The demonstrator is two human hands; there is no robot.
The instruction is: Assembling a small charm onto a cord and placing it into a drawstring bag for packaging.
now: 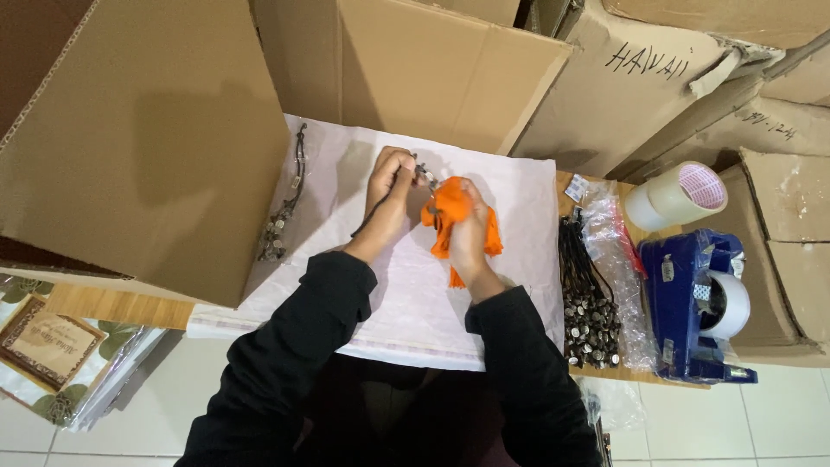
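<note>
My left hand (389,186) is pinching what looks like a dark corded necklace (424,175); my right hand (467,229) is gripping an orange pouch (448,207).

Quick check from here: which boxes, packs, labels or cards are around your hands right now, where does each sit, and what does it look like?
Large cardboard box: left of the white sheet, brown, plain flap.
Marked cardboard box: upper right, brown, dark handwriting on its side.
Clear plastic bag: right of the sheet, crinkled, beside the dark cords.
Framed card: lower left, brown with leafy border, in clear wrap.
Small packets: top of right table edge, white-blue.
</note>
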